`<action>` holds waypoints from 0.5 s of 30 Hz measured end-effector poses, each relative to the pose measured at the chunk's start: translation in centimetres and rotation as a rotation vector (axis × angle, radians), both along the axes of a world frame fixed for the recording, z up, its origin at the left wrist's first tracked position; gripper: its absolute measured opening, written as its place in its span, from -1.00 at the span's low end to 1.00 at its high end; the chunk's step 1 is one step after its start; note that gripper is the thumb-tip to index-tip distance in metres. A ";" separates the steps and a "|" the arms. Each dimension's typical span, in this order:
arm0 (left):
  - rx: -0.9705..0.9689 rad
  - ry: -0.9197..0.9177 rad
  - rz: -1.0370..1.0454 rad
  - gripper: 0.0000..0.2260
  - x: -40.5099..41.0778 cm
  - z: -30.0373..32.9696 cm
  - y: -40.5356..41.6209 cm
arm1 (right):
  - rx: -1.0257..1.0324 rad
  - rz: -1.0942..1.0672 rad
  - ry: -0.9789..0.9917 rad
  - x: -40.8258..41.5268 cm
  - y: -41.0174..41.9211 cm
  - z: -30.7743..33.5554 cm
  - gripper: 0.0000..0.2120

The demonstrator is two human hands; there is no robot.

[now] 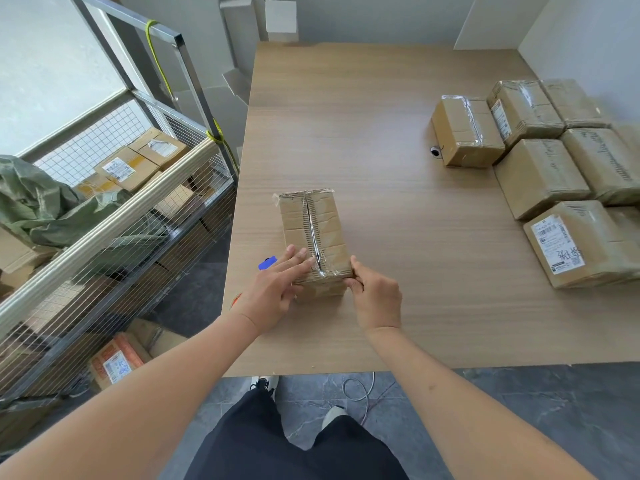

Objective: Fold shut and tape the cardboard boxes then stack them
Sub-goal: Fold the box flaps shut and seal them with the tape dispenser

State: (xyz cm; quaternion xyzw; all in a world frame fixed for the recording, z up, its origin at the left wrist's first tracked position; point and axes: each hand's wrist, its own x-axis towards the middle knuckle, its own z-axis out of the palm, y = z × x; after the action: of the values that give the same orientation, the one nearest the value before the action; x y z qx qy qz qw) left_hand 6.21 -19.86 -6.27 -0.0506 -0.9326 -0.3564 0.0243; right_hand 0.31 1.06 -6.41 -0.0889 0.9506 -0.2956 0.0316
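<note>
A wire cage cart (114,209) of parcels stands at the far left. Near the table (398,323) front edge, the left hand (277,289) lies with straight fingers flat on the near end of the taped box (313,233). The right hand (375,299) pinches its near right corner. The box looks light, stiff cardboard with slick tape along the seam, so gripping the bare side walls seems safest. Sealed boxes (540,164) cluster at the far right
</note>
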 end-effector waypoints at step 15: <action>0.093 -0.189 -0.111 -0.35 -1.0 1.8 3.0 | 0.181 -0.056 -0.180 0.5 -0.3 2.7 -0.48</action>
State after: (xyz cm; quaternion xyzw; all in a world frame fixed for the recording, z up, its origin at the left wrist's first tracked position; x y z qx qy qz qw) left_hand 5.23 -16.89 -4.52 -0.0672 -0.9091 -0.4031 -0.0810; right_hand 0.85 0.75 -3.68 -0.0323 0.9688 -0.2163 0.1163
